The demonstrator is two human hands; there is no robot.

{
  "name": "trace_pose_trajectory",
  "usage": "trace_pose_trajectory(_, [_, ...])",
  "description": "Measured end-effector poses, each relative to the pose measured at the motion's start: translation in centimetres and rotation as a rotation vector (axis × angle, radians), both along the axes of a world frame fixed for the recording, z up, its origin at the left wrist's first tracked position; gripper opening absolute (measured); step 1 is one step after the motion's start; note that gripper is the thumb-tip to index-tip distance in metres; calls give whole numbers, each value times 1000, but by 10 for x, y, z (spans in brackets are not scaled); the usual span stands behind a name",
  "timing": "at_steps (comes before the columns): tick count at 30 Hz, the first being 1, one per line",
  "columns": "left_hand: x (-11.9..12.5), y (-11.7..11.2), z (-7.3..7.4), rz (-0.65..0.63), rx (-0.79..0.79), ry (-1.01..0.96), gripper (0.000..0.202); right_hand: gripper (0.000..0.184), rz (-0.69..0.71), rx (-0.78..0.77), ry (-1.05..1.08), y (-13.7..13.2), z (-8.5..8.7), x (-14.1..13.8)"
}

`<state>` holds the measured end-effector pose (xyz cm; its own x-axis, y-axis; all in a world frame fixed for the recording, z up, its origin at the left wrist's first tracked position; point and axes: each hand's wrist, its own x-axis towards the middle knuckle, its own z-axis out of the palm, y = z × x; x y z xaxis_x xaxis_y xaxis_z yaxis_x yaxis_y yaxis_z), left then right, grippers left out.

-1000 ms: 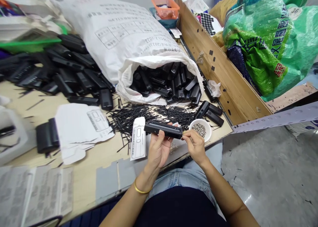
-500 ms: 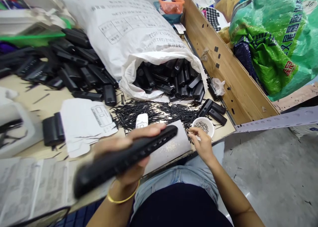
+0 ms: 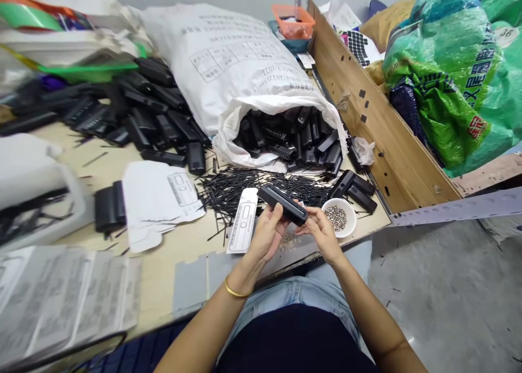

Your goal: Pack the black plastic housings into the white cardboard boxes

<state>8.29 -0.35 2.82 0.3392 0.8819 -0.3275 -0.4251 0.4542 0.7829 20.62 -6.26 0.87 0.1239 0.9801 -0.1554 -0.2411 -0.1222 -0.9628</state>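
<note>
My left hand (image 3: 269, 230) is wrapped round a long black plastic casing (image 3: 283, 204), tilted with its near end to the right. A row of slots runs along its side. My right hand (image 3: 320, 232) is closed at that near end, its thumb and fingertips touching the casing; whatever they pinch is too small to tell. Just right of it stands a white bowl (image 3: 349, 226) of small shiny metal parts (image 3: 336, 217). Below the hands, tiny pale bits (image 3: 287, 242) lie on a grey sheet (image 3: 305, 253). A white printed card (image 3: 243, 221) lies left of my left hand.
Behind the hands are thin black sticks (image 3: 228, 191) and a white sack (image 3: 240, 52) full of black casings (image 3: 299, 139). More casings (image 3: 150, 109) are heaped left, near stacked white cards (image 3: 153, 199). A wooden board (image 3: 391, 139) edges the table's right side.
My left hand has brought the casing away from the camera, rightward and down towards the table. My right hand has left the bowl's rim and met the casing's end.
</note>
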Motion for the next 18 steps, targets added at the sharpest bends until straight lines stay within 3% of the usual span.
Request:
trace_pose_trajectory(3, [-9, 1, -3, -57, 254, 291, 51, 37, -58, -35, 161, 4, -8, -10])
trace_pose_trajectory(6, [-37, 13, -16, -66, 586, 909, 75, 35, -162, -68, 95, 13, -16, 1])
trace_pose_trajectory(8, [-61, 22, -28, -59, 654, 1317, 84, 37, -215, -73, -17, 21, -17, 16])
trace_pose_trajectory(10, [-81, 28, -38, -116, 670, 1533, 76, 38, -179, -67, -140, 29, -11, 31])
trace_pose_trajectory(12, [-92, 28, -41, -160, 799, 1553, 67, 38, -90, -54, -268, 37, 4, 45])
trace_pose_trajectory(15, [-91, 17, -30, -136, 1070, 1469, 67, 34, 124, -6, -562, 42, 37, 60])
trace_pose_trajectory(18, [-81, 3, -18, -274, 1204, 1336, 70, 27, 425, 127, -832, 45, 63, 63])
